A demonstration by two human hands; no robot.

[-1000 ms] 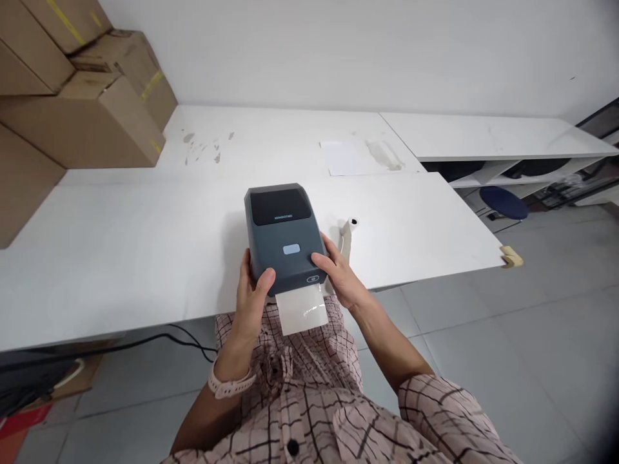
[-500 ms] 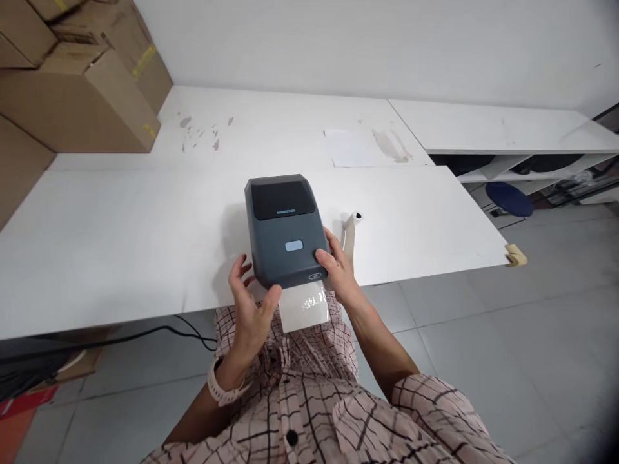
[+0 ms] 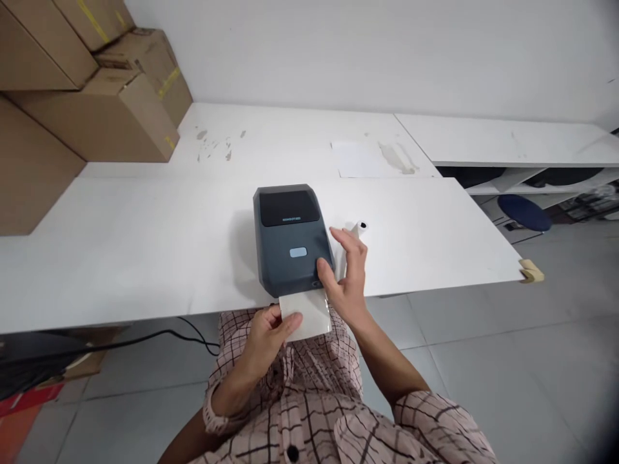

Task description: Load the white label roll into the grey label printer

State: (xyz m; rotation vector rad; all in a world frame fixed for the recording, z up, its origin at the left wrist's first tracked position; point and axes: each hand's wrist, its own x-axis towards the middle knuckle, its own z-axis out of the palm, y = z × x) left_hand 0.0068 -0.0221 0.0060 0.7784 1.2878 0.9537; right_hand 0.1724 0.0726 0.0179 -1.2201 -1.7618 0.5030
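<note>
A dark grey label printer rests near the front edge of the white table, with a light button on its top. Out of its front slot comes a pale label strip, hanging past the table edge. My left hand pinches the strip's left side, thumb on top and fingers beneath. At the printer's front right corner is my right hand, thumb by the corner and fingers spread apart. Partly hidden behind that hand, a small white paper roll lies on the table.
Cardboard boxes are stacked at the back left. A white paper sheet lies toward the back of the table. On the right are a shelf unit, a blue stool and a padded table corner. Black cables run below.
My left hand has left the printer's front left corner and taken hold of the label strip. My right hand's fingers have lifted off the printer's side. The camera view has shifted slightly.
</note>
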